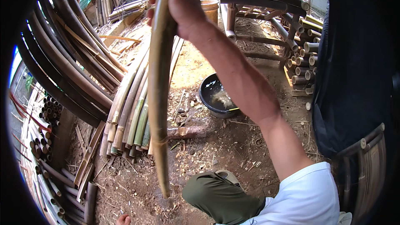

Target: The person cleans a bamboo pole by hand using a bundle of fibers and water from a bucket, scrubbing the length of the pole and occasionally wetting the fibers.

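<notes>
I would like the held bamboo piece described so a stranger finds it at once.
Follow the bare forearm up to the right hand. The long bamboo piece there narrows downward; unlike the poles lying to its left, it is held.

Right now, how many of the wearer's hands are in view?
2: the right hand at the top, around a bamboo pole; the left hand at the lower edge, mostly cut off.
</notes>
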Tool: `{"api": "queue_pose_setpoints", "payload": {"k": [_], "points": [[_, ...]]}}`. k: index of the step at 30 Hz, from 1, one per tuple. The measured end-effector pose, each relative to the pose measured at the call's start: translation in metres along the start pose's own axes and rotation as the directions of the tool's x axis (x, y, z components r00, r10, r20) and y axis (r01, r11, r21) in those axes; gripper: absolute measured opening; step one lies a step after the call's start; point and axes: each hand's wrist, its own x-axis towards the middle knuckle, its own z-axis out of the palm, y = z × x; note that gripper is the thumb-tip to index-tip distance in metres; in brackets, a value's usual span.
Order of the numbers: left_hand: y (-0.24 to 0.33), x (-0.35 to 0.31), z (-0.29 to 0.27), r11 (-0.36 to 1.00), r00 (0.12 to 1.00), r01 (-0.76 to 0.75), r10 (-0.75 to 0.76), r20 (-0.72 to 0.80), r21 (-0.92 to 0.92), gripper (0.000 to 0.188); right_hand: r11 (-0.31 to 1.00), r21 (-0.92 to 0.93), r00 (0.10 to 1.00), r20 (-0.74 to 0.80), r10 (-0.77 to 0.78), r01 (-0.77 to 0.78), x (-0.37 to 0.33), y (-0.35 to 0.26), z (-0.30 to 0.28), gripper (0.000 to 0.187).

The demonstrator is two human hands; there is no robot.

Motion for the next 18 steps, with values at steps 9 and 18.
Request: {"api": "queue_pose_setpoints", "payload": {"k": [9,18], "points": [[0.025,0.064,-0.022,0.992,0.98,0.123,-0.12,0.157,-0.003,0.041,0.769,-0.565,0.915,-0.058,-0.398,0.299,-0.039,-0.261,-0.102,0.048],[0.033,0.173,-0.047,0.946,0.945,0.302,-0.281,0.17,-0.118,0.034,0.23,-0.908,0.677,-0.414,-0.608,-0.349,-0.167,-0.445,-0.197,0.047]]}}
